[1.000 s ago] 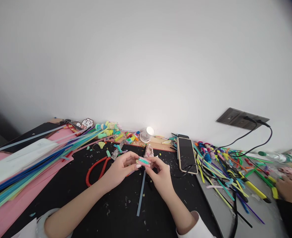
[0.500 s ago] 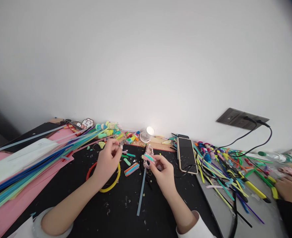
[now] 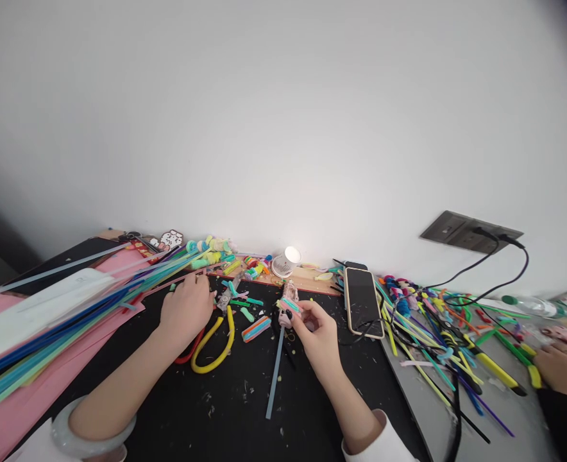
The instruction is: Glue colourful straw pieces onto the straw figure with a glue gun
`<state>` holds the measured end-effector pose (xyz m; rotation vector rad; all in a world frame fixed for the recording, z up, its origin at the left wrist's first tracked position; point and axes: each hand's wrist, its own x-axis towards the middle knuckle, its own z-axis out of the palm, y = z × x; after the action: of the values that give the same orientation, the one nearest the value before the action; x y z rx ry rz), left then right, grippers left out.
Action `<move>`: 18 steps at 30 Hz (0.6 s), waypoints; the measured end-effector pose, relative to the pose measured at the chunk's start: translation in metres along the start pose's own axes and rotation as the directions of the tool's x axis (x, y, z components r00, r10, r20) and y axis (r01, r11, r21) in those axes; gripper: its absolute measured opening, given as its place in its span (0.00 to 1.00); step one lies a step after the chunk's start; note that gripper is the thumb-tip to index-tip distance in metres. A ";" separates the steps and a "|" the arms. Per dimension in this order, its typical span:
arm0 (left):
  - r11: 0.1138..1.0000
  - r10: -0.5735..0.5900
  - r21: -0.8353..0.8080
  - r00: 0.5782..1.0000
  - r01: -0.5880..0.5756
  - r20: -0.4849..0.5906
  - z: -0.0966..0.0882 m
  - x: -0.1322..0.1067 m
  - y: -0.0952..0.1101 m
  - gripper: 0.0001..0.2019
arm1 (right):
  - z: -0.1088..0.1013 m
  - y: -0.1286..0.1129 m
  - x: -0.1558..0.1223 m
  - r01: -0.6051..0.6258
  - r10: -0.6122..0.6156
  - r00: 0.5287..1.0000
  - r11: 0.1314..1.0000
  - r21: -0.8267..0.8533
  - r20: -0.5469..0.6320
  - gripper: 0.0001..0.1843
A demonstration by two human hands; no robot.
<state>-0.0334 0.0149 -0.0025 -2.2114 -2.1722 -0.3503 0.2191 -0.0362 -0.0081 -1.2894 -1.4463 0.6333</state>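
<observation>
My right hand (image 3: 318, 330) pinches a small bundle of pipe cleaner pieces (image 3: 290, 306), with teal on top, between thumb and fingers. The bundle is over a pink glue gun (image 3: 285, 318) lying on the black mat, with a translucent glue stick (image 3: 274, 375) sticking out towards me. My left hand (image 3: 187, 307) rests low at the back left, its fingers curled down and their tips hidden. Beside it lie pliers (image 3: 224, 301) with red and yellow handles, partly spread. Another bundle of short pipe cleaners (image 3: 256, 328), orange and blue, lies between my hands.
Long pipe cleaners (image 3: 105, 308) cross pink paper on the left. A paper cup (image 3: 287, 260) stands by the wall. On the right are a phone (image 3: 363, 301), tangled pipe cleaners, yellow-black pliers (image 3: 498, 371), cables and another person's hand (image 3: 562, 367).
My left hand has moved left and down, away from the pliers' head, uncovering it. The pliers' handles have shifted slightly. My right hand keeps its pinch in nearly the same place.
</observation>
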 end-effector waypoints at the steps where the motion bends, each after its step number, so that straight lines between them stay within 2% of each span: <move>1: 1.000 0.000 -0.020 1.000 0.000 0.009 0.003 0.001 -0.002 0.16 | 0.000 0.000 0.000 -0.003 0.003 1.000 1.000 -0.008 0.007 0.08; 6: 0.966 0.027 -0.254 0.997 -0.044 -0.070 0.012 0.006 -0.011 0.08 | -0.001 0.000 0.000 -0.008 0.008 1.000 0.999 -0.036 0.019 0.09; 9: 0.923 0.025 -0.376 0.988 -0.080 -0.150 0.005 0.010 -0.011 0.08 | -0.001 0.001 0.000 -0.006 0.007 1.000 1.000 -0.026 0.016 0.09; 11: 0.847 -0.018 -0.520 0.972 -0.111 -0.236 -0.003 0.011 -0.008 0.08 | -0.001 0.001 0.000 -0.008 0.009 1.000 1.000 -0.026 0.017 0.09; 13: 0.731 -0.079 -0.672 0.964 -0.117 -0.253 -0.008 0.010 -0.002 0.07 | -0.001 0.001 -0.001 -0.010 0.011 1.000 1.000 -0.025 0.025 0.09; 15: 0.521 -0.131 -0.853 0.984 -0.038 -0.124 -0.010 0.008 0.007 0.08 | 0.000 0.001 0.000 -0.005 0.005 1.000 1.000 -0.026 0.028 0.09; 17: 0.282 -0.105 -0.958 0.994 0.061 0.032 -0.008 0.004 0.017 0.12 | 0.000 0.002 0.000 0.017 -0.016 1.000 0.999 -0.037 0.019 0.09; 18: 0.200 -0.068 -0.974 0.993 0.105 0.093 -0.007 0.002 0.021 0.13 | 0.000 0.002 0.000 0.031 -0.031 0.999 0.998 -0.047 0.013 0.08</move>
<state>-0.0133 0.0152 0.0075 -2.3792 -2.3310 -2.3663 0.2199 -0.0361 -0.0101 -1.2993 -1.4969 0.5904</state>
